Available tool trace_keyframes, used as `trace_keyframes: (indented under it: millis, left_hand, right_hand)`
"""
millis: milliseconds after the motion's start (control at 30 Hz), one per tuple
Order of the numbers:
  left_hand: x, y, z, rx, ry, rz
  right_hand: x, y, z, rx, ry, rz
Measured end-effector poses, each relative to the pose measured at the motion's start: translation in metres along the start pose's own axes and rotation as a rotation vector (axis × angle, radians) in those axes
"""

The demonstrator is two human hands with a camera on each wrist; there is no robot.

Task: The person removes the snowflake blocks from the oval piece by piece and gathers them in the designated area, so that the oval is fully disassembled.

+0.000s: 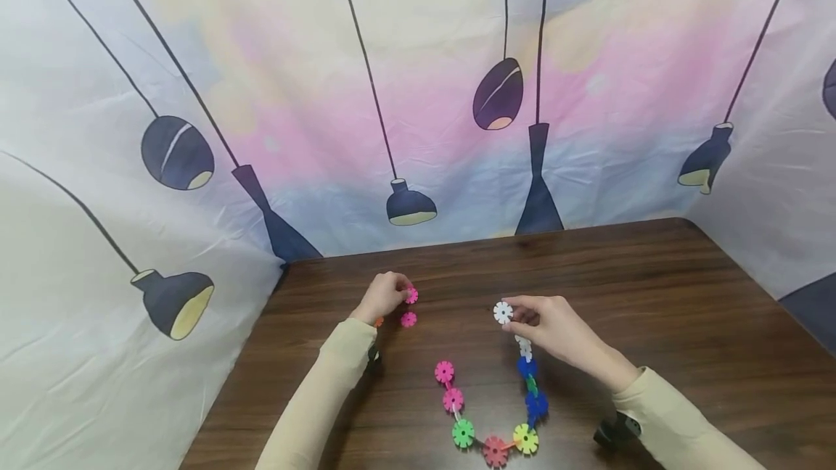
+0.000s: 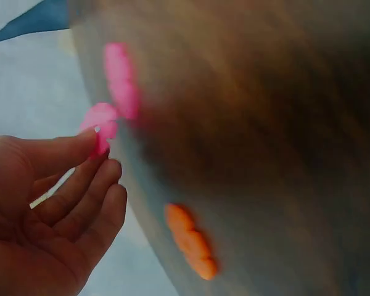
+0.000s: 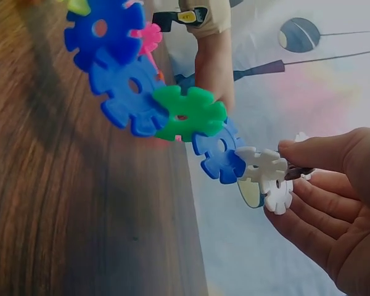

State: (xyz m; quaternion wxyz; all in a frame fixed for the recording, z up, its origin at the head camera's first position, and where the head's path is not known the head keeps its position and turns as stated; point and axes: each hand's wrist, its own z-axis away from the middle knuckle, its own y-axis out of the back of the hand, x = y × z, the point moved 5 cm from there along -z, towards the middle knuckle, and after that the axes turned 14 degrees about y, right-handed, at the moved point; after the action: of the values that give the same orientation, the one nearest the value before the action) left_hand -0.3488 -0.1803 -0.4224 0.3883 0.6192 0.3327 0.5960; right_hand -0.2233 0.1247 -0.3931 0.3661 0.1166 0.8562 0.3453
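Between thumb and fingertips, my left hand (image 1: 384,296) pinches a pink snowflake disc (image 2: 100,120). Another pink disc (image 1: 408,320) lies on the table close by, and an orange disc (image 2: 191,242) shows below the hand in the left wrist view. My right hand (image 1: 555,325) pinches the white end of a chain of interlocking snowflake discs, with a white disc (image 1: 503,312) at the tip. From there the chain runs through blue discs (image 3: 128,92), a green disc (image 3: 188,114), a yellow disc (image 1: 525,439) and a red disc (image 1: 495,451), curving round to a pink end disc (image 1: 445,371).
The dark wood-grain table (image 1: 620,274) reaches back to a curtain (image 1: 444,35) printed with hanging lamps. The chain bends in a U between the two forearms, on the near part of the table. A dark wrist strap (image 1: 617,432) sits at the right sleeve.
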Motion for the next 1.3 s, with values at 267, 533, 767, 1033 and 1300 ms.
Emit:
trace_keyframes:
  millis: [267,533,767,1033,1300]
  left_hand:
    - [-0.006,-0.004,-0.006,0.021,0.040,-0.021]
    - [-0.006,-0.001,-0.011,0.061,0.075,-0.069]
    - [-0.002,-0.004,-0.007,0.064,0.112,-0.107]
    - [-0.002,-0.005,-0.007,0.086,0.136,-0.122]
    - [-0.005,-0.006,-0.007,0.099,0.101,-0.082]
  right_hand:
    - [-0.002,0.001,0.001,-0.021,0.046,0.039]
    - [-0.003,0.003,0.002,-0.028,0.032,0.035]
    - [-0.003,0.004,0.005,-0.018,0.032,0.049]
    - [-0.003,0.007,0.006,0.029,0.011,0.078]
    - [-0.004,0.009,0.008,0.070,0.014,0.089]
